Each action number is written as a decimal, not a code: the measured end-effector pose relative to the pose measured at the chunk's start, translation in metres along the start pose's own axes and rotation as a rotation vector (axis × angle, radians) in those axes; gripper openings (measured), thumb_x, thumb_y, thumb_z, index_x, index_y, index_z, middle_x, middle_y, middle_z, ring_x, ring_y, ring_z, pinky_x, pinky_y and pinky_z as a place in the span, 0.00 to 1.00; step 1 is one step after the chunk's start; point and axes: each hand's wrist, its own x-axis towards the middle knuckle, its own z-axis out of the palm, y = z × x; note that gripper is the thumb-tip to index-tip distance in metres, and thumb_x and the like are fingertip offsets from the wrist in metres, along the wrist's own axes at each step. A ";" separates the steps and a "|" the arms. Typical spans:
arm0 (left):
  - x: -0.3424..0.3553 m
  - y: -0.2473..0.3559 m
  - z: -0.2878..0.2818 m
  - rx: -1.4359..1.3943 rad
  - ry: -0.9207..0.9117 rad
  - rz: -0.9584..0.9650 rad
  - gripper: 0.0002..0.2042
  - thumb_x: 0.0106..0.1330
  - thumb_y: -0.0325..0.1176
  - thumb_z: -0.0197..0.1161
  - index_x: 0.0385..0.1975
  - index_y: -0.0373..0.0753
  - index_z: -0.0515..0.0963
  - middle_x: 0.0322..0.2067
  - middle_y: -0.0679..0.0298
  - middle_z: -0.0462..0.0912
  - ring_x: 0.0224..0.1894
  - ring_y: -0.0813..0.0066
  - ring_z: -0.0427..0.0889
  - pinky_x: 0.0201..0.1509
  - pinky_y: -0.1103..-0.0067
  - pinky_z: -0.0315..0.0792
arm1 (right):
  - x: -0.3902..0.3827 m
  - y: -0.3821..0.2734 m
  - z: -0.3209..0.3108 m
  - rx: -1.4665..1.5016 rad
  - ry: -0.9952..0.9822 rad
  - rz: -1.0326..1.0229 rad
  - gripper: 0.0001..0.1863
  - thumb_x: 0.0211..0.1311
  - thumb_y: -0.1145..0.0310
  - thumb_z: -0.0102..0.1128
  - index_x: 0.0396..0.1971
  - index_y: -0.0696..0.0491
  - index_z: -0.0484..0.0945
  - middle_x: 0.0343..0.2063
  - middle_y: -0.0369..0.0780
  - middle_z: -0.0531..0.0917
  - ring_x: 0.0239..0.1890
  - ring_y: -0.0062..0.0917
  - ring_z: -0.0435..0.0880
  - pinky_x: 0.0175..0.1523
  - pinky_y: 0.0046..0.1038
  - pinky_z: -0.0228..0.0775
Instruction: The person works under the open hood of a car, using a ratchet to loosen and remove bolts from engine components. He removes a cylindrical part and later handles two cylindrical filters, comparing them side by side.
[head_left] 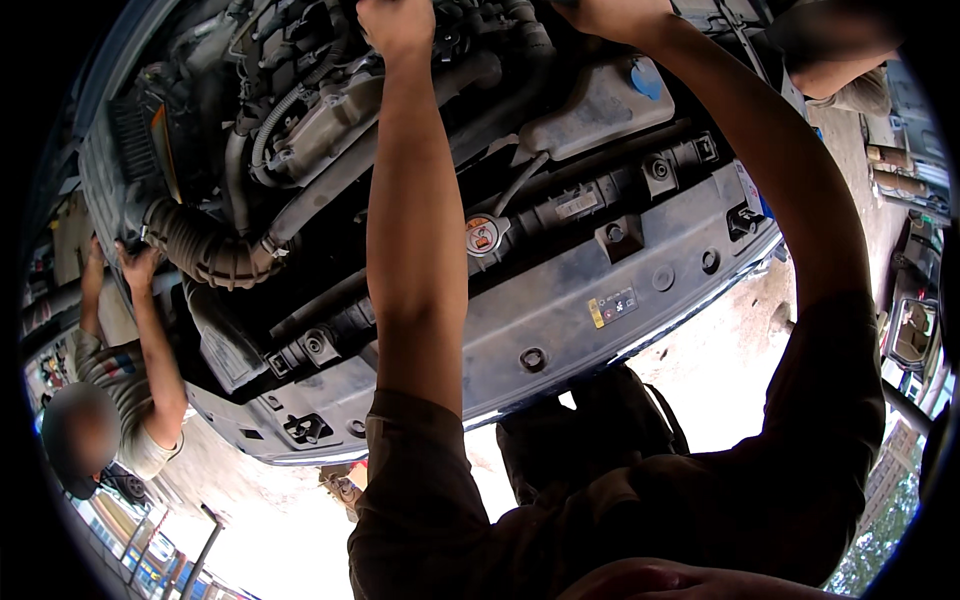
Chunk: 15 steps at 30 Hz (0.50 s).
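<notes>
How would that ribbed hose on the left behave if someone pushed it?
The hose would probably flex, given its accordion-like folds. It likely wouldn't roll away, since one end appears joined to a pipe. Its dusty-looking surface suggests it might not be especially slippery.

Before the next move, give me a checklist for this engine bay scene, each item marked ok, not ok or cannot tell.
1. Both hands fully visible: not ok; the left hand and right hand are cut by the top edge.
2. What those hands grip: cannot tell; too little shows.
3. Round filler cap in place: ok.
4. Blue cap on the pale tank: ok.
5. Co-worker's hands clear of the car: not ok; they appear to be at its edge.
</notes>
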 end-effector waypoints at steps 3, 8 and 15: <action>0.000 -0.002 0.002 0.007 0.007 -0.032 0.18 0.70 0.37 0.60 0.25 0.26 0.77 0.15 0.63 0.72 0.22 0.78 0.68 0.29 0.69 0.66 | 0.007 0.009 0.007 -0.021 0.028 -0.040 0.17 0.64 0.52 0.58 0.44 0.48 0.80 0.22 0.49 0.84 0.26 0.50 0.85 0.34 0.51 0.77; 0.002 0.005 0.005 0.023 0.000 -0.022 0.19 0.71 0.37 0.61 0.21 0.28 0.74 0.15 0.66 0.70 0.22 0.81 0.65 0.27 0.70 0.63 | 0.016 0.014 0.005 -0.019 0.080 -0.057 0.17 0.63 0.50 0.60 0.44 0.46 0.81 0.21 0.50 0.83 0.25 0.51 0.84 0.34 0.51 0.77; -0.004 0.013 -0.012 -0.104 -0.097 -0.472 0.15 0.74 0.37 0.59 0.28 0.31 0.79 0.18 0.65 0.72 0.21 0.76 0.66 0.29 0.71 0.62 | -0.025 -0.034 -0.022 0.113 -0.112 0.082 0.18 0.58 0.54 0.65 0.40 0.52 0.81 0.29 0.50 0.87 0.34 0.50 0.87 0.42 0.48 0.80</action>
